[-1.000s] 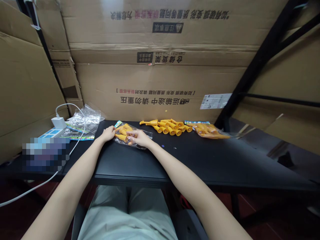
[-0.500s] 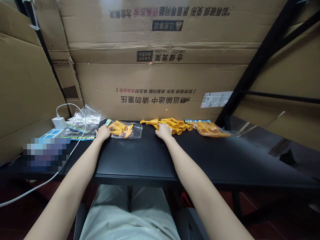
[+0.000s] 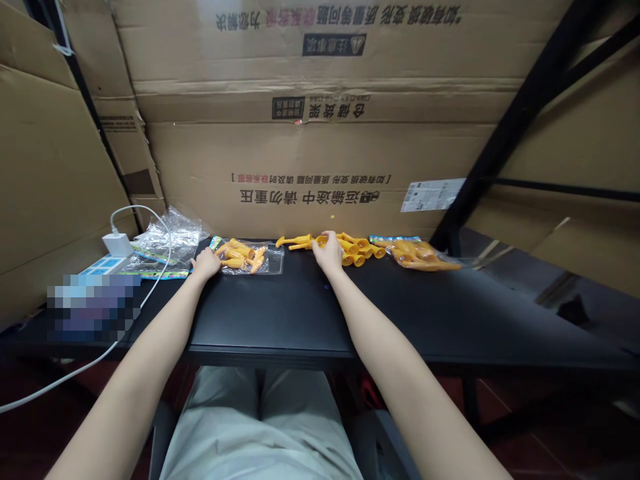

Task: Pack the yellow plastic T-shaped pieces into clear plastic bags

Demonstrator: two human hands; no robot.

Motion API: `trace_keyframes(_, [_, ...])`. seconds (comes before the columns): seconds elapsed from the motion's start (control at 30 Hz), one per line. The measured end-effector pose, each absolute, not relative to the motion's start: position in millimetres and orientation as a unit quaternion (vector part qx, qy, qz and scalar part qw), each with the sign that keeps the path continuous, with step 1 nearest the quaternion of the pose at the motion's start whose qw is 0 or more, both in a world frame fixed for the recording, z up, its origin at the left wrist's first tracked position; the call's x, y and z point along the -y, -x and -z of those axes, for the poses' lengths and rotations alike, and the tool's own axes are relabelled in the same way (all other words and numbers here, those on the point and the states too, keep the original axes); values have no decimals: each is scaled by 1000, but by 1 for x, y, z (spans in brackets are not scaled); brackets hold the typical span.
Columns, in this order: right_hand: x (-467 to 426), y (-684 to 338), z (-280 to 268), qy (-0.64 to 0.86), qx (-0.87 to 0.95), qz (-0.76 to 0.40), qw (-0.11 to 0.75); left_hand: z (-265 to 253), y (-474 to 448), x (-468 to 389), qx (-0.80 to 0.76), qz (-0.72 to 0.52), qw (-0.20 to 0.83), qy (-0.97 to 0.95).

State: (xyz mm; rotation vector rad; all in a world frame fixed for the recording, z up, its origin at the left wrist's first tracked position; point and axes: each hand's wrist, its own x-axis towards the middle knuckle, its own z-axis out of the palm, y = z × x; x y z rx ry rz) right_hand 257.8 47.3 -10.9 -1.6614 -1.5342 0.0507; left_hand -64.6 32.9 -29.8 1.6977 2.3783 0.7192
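Observation:
My left hand [image 3: 205,264] is closed on the left end of a clear plastic bag [image 3: 274,261] with a colourful header. Inside it lie several yellow-orange plastic pieces [image 3: 239,253], slim with flared ends. My right hand [image 3: 329,254] reaches into a loose pile of the same kind of yellow plastic pieces [image 3: 357,248]. Thumb and fingers close around a flared piece [image 3: 321,240] there; the fingertips are partly hidden. One long piece [image 3: 295,241] sticks out to the left of that hand.
A filled bag of yellow pieces [image 3: 417,255] lies right of the pile. Clear bags [image 3: 173,233] are heaped at the left, near a white charger [image 3: 117,245] with its cable [image 3: 169,250] and a blurred-out object [image 3: 95,307]. Cardboard [image 3: 310,150] stands behind the black table [image 3: 270,313].
My right hand has shifted slightly up within the pile, its thumb and fingers now around a flared piece. My left hand stays at the bag. The view has tilted slightly.

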Motion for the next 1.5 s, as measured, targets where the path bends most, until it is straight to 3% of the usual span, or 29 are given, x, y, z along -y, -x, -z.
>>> trace_keyframes(0.13, [-42, -251, 0, 627, 591, -23, 507, 29, 61, -31, -784, -234, 68, -571])
trace_keyframes(0.27, [-29, -239, -12, 596, 616, 34, 514, 29, 56, -29, -780, -227, 61, -580])
trace_keyframes(0.47, [-10, -217, -19, 512, 772, 67, 372, 29, 51, -29, -770, -225, 68, -593])
trace_keyframes(0.6, [-6, -207, -17, 486, 807, 40, 332, 30, 52, -31, -766, -230, 73, -596])
trace_keyframes(0.9, [-9, -216, -10, 569, 812, -4, 133, 32, 53, -33, -767, -227, 62, -597])
trace_keyframes(1.23, [0, -222, -24, 635, 772, -4, -1, 30, 52, -30, -765, -227, 69, -599])
trace_keyframes(1.33, [1, -223, -25, 625, 781, 13, 13, 29, 50, -29, -761, -225, 69, -604])
trace_keyframes(1.5, [-2, -219, -23, 558, 822, -14, 110, 27, 46, -28, -759, -212, 78, -611])
